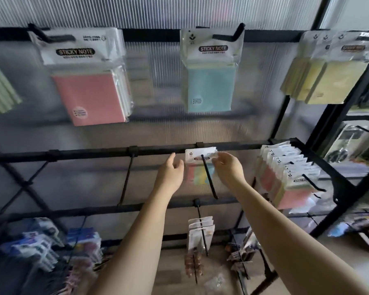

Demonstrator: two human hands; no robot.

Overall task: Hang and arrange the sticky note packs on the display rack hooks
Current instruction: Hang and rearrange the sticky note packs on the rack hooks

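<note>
Striped sticky note pack (200,165) hangs at back of middle-rail hook (209,177). Right hand (228,167) at its top right corner, fingers curled; grip unclear. Left hand (172,171) just beside it, fingers relaxed, holding nothing.

Back wall: ribbed translucent panel (162,13), lit from behind with soft, diffuse daylight.
Framework: black metal rails (90,154) run horizontally across the panel; black diagonal braces (28,184) cross at lower left.
Right side: black upright post (337,116) of an adjoining shelf unit.
Floor: brown surface (173,271), dim, visible at the bottom centre.
</note>
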